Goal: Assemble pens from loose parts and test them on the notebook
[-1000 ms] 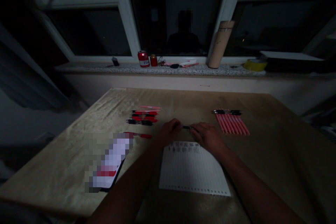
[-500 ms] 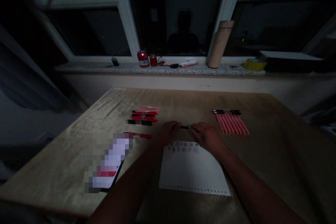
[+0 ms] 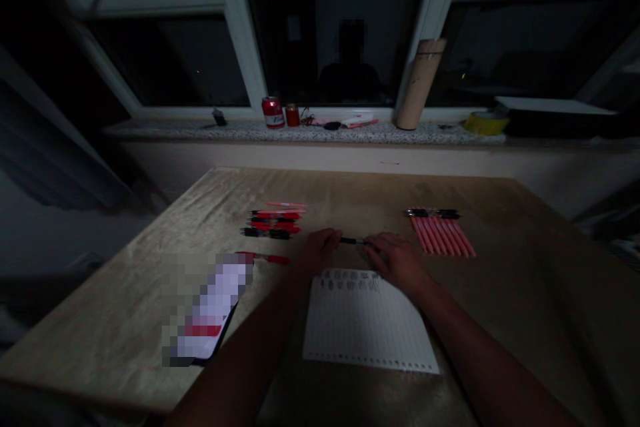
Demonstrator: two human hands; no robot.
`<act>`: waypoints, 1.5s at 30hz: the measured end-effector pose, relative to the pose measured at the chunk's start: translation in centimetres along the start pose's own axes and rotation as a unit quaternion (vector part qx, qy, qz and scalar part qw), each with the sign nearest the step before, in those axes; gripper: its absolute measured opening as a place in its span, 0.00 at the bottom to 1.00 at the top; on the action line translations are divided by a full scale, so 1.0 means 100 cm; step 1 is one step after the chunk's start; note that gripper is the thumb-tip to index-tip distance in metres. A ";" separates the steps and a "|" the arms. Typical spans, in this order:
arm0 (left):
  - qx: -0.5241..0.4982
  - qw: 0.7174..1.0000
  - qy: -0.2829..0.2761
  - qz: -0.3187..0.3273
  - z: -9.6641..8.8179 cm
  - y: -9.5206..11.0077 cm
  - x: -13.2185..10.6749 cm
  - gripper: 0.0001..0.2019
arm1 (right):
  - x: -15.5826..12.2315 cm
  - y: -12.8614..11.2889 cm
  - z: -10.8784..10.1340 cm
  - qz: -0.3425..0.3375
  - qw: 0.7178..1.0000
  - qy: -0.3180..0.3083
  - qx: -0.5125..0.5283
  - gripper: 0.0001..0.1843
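A black pen (image 3: 349,241) lies level between my two hands, just beyond the top edge of a lined sheet of paper (image 3: 369,330) with rows of scribbled marks. The fingers of my left hand (image 3: 321,251) are closed at the pen's left end. My right hand (image 3: 396,257) pinches its right end, by the clear tip part. To the left, a loose group of red, pink and black pens (image 3: 274,221) lies on the cloth. On the right, a neat row of pink pens (image 3: 443,235) has black pens (image 3: 434,213) lying across its top.
A lit phone (image 3: 215,310) and a red pen (image 3: 273,258) lie left of my left forearm. Beyond the table (image 3: 345,190), the windowsill holds a red can (image 3: 273,112), a small red jar (image 3: 293,115), a tall tube (image 3: 421,85) and yellow tape (image 3: 484,123).
My left hand has shifted slightly left, and a bit more of the black pen's left part shows. My right hand stays nearly in place on the pen.
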State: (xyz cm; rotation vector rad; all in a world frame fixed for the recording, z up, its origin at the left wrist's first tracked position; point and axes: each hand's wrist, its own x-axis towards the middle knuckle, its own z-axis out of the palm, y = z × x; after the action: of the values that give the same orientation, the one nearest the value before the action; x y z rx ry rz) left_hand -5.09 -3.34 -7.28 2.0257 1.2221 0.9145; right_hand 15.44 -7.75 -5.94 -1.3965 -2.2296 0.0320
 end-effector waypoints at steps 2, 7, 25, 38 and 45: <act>0.001 1.000 0.002 0.002 0.000 0.000 0.000 0.21 | 0.000 0.000 0.000 0.002 1.000 0.005 0.000 0.13; 0.003 1.000 -0.002 0.008 -0.001 0.000 -0.001 0.21 | -0.001 0.002 -0.001 0.014 1.000 0.023 -0.007 0.11; -0.029 0.999 0.018 -0.007 -0.007 -0.008 0.001 0.21 | -0.001 0.004 -0.003 0.026 0.999 0.045 0.005 0.11; -0.018 0.999 0.027 0.006 -0.011 -0.011 0.002 0.21 | -0.001 0.011 -0.002 0.037 0.998 0.051 0.000 0.11; -0.008 0.999 0.039 -0.007 -0.013 -0.014 0.003 0.21 | 0.000 0.012 -0.006 0.035 0.998 0.056 0.011 0.11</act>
State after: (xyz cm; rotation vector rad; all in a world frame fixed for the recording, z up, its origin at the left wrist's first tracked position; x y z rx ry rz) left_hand -6.70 -2.36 -7.53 1.9830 1.2655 1.0028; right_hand 16.73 -7.35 -5.76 -1.4277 -2.0829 0.0024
